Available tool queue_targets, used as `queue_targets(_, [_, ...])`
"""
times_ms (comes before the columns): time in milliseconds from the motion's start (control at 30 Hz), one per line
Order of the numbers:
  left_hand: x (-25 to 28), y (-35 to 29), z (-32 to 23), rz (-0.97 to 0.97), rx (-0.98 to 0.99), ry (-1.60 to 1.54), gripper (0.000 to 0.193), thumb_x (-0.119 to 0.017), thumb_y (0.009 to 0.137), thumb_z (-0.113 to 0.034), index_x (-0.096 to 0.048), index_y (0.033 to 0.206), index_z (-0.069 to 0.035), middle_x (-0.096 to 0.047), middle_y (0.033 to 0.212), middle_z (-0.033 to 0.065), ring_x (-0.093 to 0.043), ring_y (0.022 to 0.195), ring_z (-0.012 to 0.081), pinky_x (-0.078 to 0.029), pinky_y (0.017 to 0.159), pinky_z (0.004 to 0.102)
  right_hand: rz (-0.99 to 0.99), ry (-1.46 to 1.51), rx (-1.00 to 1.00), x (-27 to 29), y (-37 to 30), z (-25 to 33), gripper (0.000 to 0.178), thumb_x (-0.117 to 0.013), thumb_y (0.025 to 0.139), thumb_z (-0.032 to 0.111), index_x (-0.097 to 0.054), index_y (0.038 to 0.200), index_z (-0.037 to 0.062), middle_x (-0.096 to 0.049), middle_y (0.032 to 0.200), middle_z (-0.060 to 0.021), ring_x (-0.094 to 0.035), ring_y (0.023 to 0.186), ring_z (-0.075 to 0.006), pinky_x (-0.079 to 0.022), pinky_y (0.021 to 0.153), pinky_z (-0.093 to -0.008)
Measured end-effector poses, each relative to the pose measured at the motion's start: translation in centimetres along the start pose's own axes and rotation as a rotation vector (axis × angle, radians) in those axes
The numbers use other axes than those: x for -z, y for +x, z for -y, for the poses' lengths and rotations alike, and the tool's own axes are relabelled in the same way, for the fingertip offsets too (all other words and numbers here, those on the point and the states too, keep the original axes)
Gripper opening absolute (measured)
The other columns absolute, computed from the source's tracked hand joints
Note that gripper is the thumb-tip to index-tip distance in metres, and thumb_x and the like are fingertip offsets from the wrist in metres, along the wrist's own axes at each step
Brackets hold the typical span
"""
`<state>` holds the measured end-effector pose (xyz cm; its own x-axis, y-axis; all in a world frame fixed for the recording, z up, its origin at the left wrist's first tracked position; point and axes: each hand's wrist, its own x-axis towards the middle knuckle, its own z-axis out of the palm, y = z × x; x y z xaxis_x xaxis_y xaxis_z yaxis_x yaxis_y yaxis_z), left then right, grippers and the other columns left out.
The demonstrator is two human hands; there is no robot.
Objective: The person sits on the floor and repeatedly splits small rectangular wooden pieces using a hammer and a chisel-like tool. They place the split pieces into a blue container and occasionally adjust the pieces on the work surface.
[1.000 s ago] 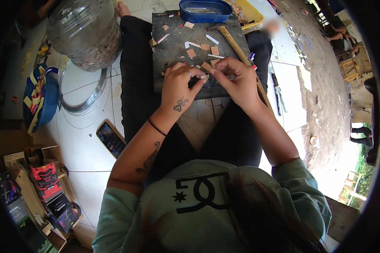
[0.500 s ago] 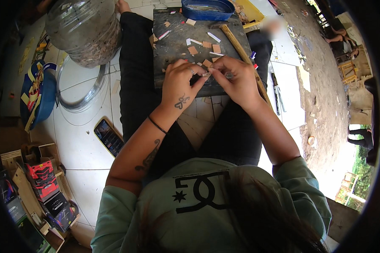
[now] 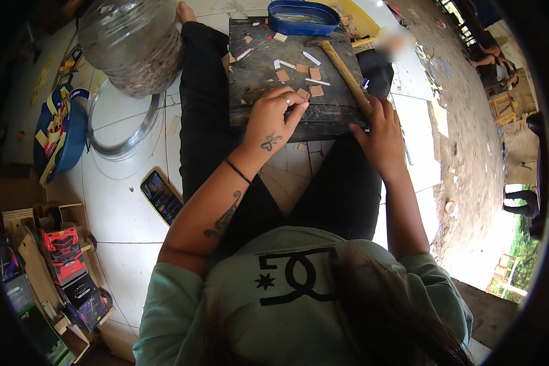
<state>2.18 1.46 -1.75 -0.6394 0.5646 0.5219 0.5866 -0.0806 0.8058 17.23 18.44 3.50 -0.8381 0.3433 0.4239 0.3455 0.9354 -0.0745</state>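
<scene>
My left hand is closed in a pinch at the near part of a dark board between my legs. What its fingertips hold against the board is too small to make out. A small brown square shows just beyond them, with another brown square to its right. At the board's right edge my right hand lies over the handle of a hammer, thumb on one side and fingers on the other. The hammer's head points away from me. White strips and more squares are scattered on the board.
A blue oval tin stands at the board's far end, near a yellow tray. To the left are a large clear plastic container, a wire coil, a blue basin, a phone and boxes.
My hands have parted. The right hand has moved right and down from the left fingertips onto the hammer's handle. My left hand has lowered to the board, still pinched.
</scene>
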Motion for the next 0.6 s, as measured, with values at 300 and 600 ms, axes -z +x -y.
queue_targets(300, [-0.2, -0.2, 0.6, -0.013, -0.128, 0.094, 0.006, -0.067, 0.085, -0.005, -0.065, 0.082, 0.000, -0.063, 0.080, 0.0079, -0.062, 0.074, 0.0241, -0.048, 0.064, 0.0325, 0.346, 0.635, -0.411, 4.4, -5.9, -2.5, 0.039, -0.050, 0.099, 0.012, -0.044, 0.137, 0.0072, -0.057, 0.088, -0.0146, -0.062, 0.080, -0.0237, -0.050, 0.073, -0.0356])
queue_targets(600, [-0.2, -0.3, 1.1, -0.017, -0.204, 0.119, 0.007, -0.067, 0.085, -0.004, -0.064, 0.081, 0.001, -0.063, 0.079, 0.0088, -0.064, 0.072, 0.0219, -0.049, 0.065, 0.0297, 0.366, 0.480, -0.262, 13.8, -11.6, 0.8, 0.040, -0.047, 0.100, 0.008, -0.047, 0.139, 0.0057, -0.064, 0.092, -0.0179, -0.066, 0.081, -0.0249, -0.052, 0.075, -0.0353])
